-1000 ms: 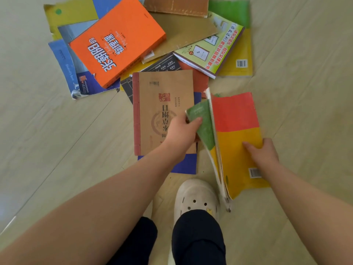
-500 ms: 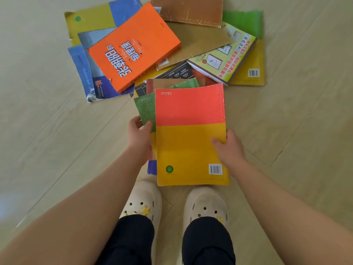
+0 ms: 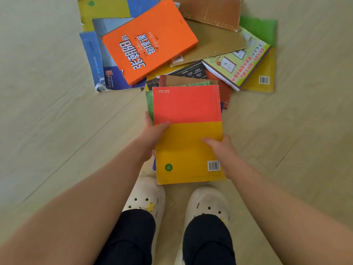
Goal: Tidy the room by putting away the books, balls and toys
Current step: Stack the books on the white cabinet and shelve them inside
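Red-yellow book [image 3: 188,119] now flat atop stack; left hand [image 3: 152,136] and right hand [image 3: 221,150] grip its edges at 9 and 3 o'clock; offset green book [image 3: 149,104] underneath may slip out.

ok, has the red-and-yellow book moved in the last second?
Yes. The red-and-yellow book has gone left, toward the orange book on the floor, and now covers the brown book; left hand and right hand grip its sides.

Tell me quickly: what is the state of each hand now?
Left hand: grips the red and yellow book at its left edge.
Right hand: grips the same book at its right edge.
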Tool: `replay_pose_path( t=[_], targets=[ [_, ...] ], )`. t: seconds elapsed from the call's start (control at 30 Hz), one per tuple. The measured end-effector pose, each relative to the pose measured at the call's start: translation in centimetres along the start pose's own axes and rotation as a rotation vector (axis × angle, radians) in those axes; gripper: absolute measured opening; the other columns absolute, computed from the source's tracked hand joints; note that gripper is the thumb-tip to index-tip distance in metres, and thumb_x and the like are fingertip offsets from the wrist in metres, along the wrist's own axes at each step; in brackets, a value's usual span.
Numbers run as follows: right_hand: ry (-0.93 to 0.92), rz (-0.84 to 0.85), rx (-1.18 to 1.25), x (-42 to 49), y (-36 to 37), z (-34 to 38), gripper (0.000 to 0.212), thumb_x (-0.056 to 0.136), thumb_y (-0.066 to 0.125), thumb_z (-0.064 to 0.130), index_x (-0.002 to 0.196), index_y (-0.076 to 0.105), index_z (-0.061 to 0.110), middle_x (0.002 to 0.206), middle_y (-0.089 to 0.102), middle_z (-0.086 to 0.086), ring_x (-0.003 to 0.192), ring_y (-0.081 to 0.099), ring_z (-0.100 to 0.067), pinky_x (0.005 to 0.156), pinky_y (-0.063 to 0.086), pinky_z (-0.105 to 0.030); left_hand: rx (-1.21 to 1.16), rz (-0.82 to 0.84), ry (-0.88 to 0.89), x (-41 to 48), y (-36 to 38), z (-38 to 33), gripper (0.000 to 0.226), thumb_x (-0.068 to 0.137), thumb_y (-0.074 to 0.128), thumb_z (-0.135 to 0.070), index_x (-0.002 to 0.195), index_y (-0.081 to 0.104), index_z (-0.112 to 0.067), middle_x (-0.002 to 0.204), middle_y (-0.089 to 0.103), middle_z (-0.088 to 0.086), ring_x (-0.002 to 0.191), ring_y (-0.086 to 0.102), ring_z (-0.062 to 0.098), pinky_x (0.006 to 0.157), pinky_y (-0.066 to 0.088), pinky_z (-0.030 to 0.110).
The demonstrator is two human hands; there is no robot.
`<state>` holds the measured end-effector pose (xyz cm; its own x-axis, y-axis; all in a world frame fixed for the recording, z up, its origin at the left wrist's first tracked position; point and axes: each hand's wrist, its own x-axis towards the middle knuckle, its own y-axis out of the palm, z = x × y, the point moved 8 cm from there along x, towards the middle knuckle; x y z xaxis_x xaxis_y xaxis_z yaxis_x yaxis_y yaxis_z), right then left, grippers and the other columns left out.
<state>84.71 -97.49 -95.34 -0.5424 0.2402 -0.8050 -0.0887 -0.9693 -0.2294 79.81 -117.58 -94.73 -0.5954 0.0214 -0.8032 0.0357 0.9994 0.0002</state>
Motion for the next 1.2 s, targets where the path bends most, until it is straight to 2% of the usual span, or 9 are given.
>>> replay_pose_path(
  t=[0.17, 0.27, 0.4, 0.57, 0.63, 0.87, 0.97, 1.03, 1.2],
  targets=[
    [0.067, -0.086, 0.074, 0.9, -0.7, -1.2, 0.068, 0.082, 0.069, 0.033, 0.138, 0.038, 0.013, 0.132, 0.051, -0.003, 0.118, 0.050, -0.026, 0.097, 0.040, -0.038, 0.042, 0.078, 0.029, -0.3, 0.2, -0.2, 0.063, 0.095, 0.055, -0.025, 0.141, 0.016, -0.041, 0.119, 0.045, -0.010, 0.084, 0.052, 0.005, 0.057, 0.044, 0.027],
    [0.135, -0.052, 0.116, 0.8, -0.5, -2.1, 0.067, 0.074, 0.075, 0.037, 0.133, 0.048, 0.017, 0.126, 0.058, -0.005, 0.111, 0.057, -0.029, 0.098, 0.044, -0.050, 0.076, 0.026, -0.001, -0.3, -0.3, 0.5, 0.074, 0.092, 0.059, -0.020, 0.147, 0.011, -0.031, 0.123, 0.044, -0.005, 0.092, 0.051, 0.012, 0.067, 0.048, 0.029],
    [0.256, -0.013, 0.162, 0.9, -0.6, -3.3, 0.062, 0.069, 0.079, 0.036, 0.124, 0.057, 0.017, 0.118, 0.064, -0.009, 0.104, 0.061, -0.032, 0.095, 0.047, -0.052, 0.101, 0.033, -0.100, 0.1, -0.6, 0.9, 0.056, 0.088, 0.065, -0.022, 0.136, 0.036, -0.015, 0.129, 0.054, 0.006, 0.085, 0.055, 0.014, 0.069, 0.045, 0.031],
    [0.289, 0.044, 0.208, 0.7, -0.2, -3.5, 0.043, 0.077, 0.074, 0.032, 0.115, 0.059, 0.017, 0.111, 0.065, -0.008, 0.097, 0.063, -0.028, 0.083, 0.052, -0.044, 0.049, 0.097, -0.097, 0.4, 0.0, 0.9, 0.047, 0.084, 0.067, -0.030, 0.124, 0.048, -0.015, 0.108, 0.065, 0.001, 0.081, 0.063, 0.014, 0.059, 0.051, 0.026],
    [0.276, 0.029, 0.202, 0.9, -0.3, -3.7, 0.046, 0.077, 0.074, 0.033, 0.117, 0.059, 0.017, 0.112, 0.064, -0.007, 0.101, 0.062, -0.028, 0.088, 0.049, -0.043, -0.035, 0.072, -0.085, 0.4, 0.2, 1.2, 0.052, 0.083, 0.069, -0.030, 0.128, 0.048, -0.015, 0.106, 0.067, 0.004, 0.082, 0.067, 0.018, 0.052, 0.055, 0.027],
    [0.218, 0.062, 0.236, 0.7, -0.3, -3.4, 0.063, 0.063, 0.078, 0.045, 0.118, 0.060, 0.020, 0.119, 0.064, -0.004, 0.108, 0.060, -0.026, 0.100, 0.043, -0.047, -0.108, 0.014, -0.010, -0.7, -0.2, 0.0, 0.053, 0.080, 0.071, -0.030, 0.125, 0.047, -0.013, 0.103, 0.068, 0.010, 0.082, 0.069, 0.025, 0.059, 0.058, 0.037],
    [0.194, 0.201, 0.223, 0.1, 0.9, -2.0, 0.031, 0.077, 0.068, 0.044, 0.100, 0.062, 0.025, 0.106, 0.068, -0.001, 0.095, 0.064, -0.021, 0.083, 0.050, -0.039, -0.154, 0.076, 0.014, -1.8, -0.4, -1.3, 0.063, 0.071, 0.071, -0.033, 0.126, 0.051, -0.010, 0.099, 0.070, 0.012, 0.076, 0.071, 0.025, 0.058, 0.058, 0.037],
    [0.200, 0.277, 0.234, -0.5, 1.6, -1.1, 0.023, 0.083, 0.061, 0.044, 0.097, 0.061, 0.026, 0.099, 0.070, -0.002, 0.089, 0.066, -0.020, 0.073, 0.051, -0.037, -0.167, 0.088, -0.007, -2.6, -0.8, -1.8, 0.067, 0.067, 0.069, -0.037, 0.127, 0.052, -0.010, 0.097, 0.071, 0.012, 0.074, 0.071, 0.025, 0.058, 0.057, 0.039],
    [0.198, 0.325, 0.101, -3.7, 2.9, 1.9, 0.042, 0.080, 0.062, 0.054, 0.111, 0.059, 0.026, 0.108, 0.068, -0.007, 0.094, 0.065, -0.027, 0.081, 0.050, -0.041, -0.171, -0.036, -0.038, -5.9, -3.6, -3.2, 0.053, 0.080, 0.070, -0.035, 0.123, 0.053, -0.011, 0.097, 0.071, 0.012, 0.073, 0.072, 0.027, 0.055, 0.057, 0.041]
  ],
)
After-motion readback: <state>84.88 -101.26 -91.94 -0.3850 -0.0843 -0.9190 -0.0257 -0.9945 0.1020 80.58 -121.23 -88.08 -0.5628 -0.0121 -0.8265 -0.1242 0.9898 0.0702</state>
